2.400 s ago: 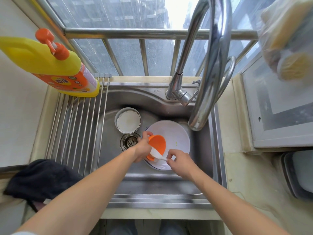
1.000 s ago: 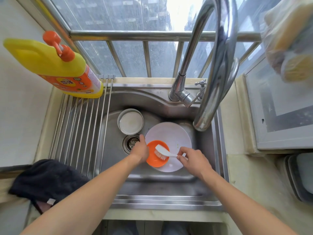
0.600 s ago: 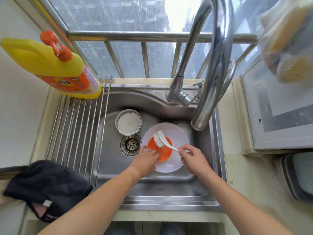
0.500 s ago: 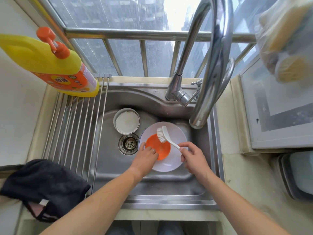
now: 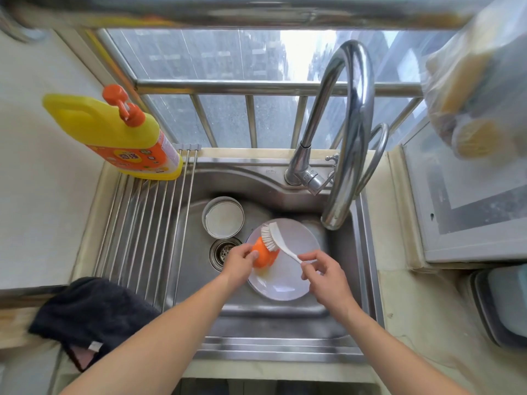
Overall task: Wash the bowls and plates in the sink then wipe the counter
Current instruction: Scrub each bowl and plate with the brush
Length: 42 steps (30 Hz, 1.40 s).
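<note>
Over the sink (image 5: 199, 280), the left hand (image 5: 239, 263) grips the orange bowl (image 5: 263, 256) above the white plate (image 5: 285, 280); right hand (image 5: 325, 273) fingertips pinch the white brush (image 5: 275, 238) handle, bristles on the bowl

Yellow detergent bottle (image 5: 119, 138) on roll-up rack (image 5: 142, 235), curved chrome faucet (image 5: 342, 143), bagged sponges (image 5: 473, 89), window bars (image 5: 251, 121)

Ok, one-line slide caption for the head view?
Left hand holds an orange bowl over a white plate while right hand scrubs it with a brush.
</note>
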### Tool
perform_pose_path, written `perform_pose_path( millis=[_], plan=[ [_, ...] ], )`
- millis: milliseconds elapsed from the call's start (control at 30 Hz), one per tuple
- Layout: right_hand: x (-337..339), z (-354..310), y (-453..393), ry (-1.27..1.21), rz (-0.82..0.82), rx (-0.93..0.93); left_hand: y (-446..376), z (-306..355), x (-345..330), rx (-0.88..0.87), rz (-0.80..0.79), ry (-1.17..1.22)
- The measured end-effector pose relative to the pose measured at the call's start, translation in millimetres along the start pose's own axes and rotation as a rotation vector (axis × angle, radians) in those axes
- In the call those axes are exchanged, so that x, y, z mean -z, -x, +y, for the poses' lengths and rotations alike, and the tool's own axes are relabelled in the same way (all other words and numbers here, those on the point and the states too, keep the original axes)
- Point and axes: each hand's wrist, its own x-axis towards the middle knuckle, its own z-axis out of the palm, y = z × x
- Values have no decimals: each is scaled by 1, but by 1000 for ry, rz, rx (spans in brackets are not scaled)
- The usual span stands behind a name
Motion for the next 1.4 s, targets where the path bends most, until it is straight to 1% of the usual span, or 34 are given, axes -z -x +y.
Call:
perform_pose_path(
  millis=[100, 133, 167, 267, 300, 333, 400, 433, 467, 567, 600, 700, 733, 833, 867, 967, 1000, 1100, 1133, 1200, 1233, 1333, 1367, 1400],
  plan=[
    [0, 3, -7, 41, 92, -72, -2, -6, 6, 68, -69, 170],
    [0, 4, -8, 36, 91, -86, -3, -8, 7, 96, -82, 216],
    [0, 4, -9, 23, 61, -76, -3, -9, 7, 114, -94, 254],
    [-2, 0, -8, -8, -105, -2, -4, -11, 10, 154, -110, 313],
    [-2, -1, -8, 31, -118, 14, -5, -11, 11, 156, -111, 311],
    [-1, -1, -10, 84, -86, 19, -7, -12, 13, 154, -113, 290],
    [2, -2, -16, 187, 44, -4, -10, -15, 17, 131, -133, 229],
    [3, -3, -18, 205, 71, -12, -11, -16, 19, 123, -141, 200],
    [2, -4, -18, 201, 55, -5, -11, -16, 21, 126, -143, 177],
    [-1, -12, -15, 124, -118, 31, -11, -13, 23, 125, -163, 166],
    [-2, -14, -15, 126, -129, 26, -11, -12, 24, 127, -168, 154],
    [-1, -17, -22, 178, 12, -42, -11, -12, 25, 149, -165, 133],
    [-2, -19, -23, 179, 8, -51, -10, -11, 24, 154, -160, 135],
    [-7, -29, -21, 126, -144, -33, -8, -6, 23, 165, -162, 185],
    [-8, -30, -22, 139, -136, -33, -7, -5, 22, 171, -161, 196],
    [-7, -29, -28, 240, 25, -60, -6, -3, 21, 190, -138, 186],
    [-6, -27, -28, 244, 16, -50, -6, -3, 20, 194, -126, 190],
    [-6, -27, -23, 234, -113, 14, -4, -2, 20, 220, -102, 233],
    [-6, -25, -23, 261, -89, 13, -4, -1, 20, 224, -104, 232],
    [-2, -22, -24, 324, 22, -19, -3, -2, 19, 231, -105, 221],
    [-1, -20, -24, 323, 26, -24, -2, -2, 20, 239, -102, 222],
    [-1, -19, -19, 218, -97, -1, -3, 0, 18, 261, -93, 255],
    [-1, -18, -18, 204, -109, -6, -3, 1, 18, 264, -95, 256],
    [-1, -17, -19, 203, -80, -16, -2, 2, 18, 264, -102, 248]
  ],
)
